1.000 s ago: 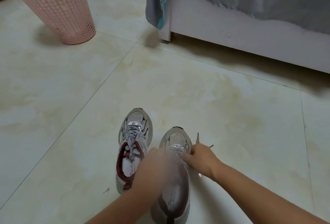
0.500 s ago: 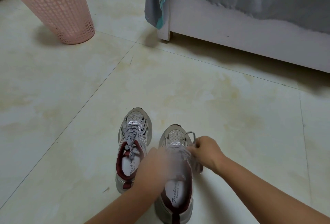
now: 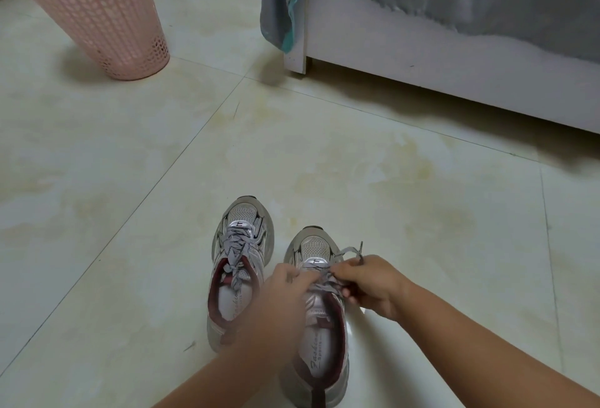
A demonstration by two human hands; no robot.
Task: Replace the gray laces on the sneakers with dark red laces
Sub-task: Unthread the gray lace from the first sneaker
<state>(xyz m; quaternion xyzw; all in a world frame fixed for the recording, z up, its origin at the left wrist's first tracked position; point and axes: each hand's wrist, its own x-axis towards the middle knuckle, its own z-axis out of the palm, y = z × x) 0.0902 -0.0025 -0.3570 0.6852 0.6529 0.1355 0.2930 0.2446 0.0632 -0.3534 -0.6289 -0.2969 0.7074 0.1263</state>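
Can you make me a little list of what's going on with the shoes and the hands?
left shoe: gray lace in, tied
right shoe: gray lace loose at the toe end
left hand: on the right shoe's laces
right hand: pinches the gray lace
dark red laces: not in view
nearby: pink basket, tile floor

Basket (image 3: 97,17) rim cropped; left hand (image 3: 282,297) blurred

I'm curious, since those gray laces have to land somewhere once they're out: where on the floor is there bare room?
Bare tile lies left of the left sneaker, toward the pink basket, ahead of both toes up to the bed frame, and right of the right hand. It is crowded over the right sneaker, where the left hand also works the gray lace.
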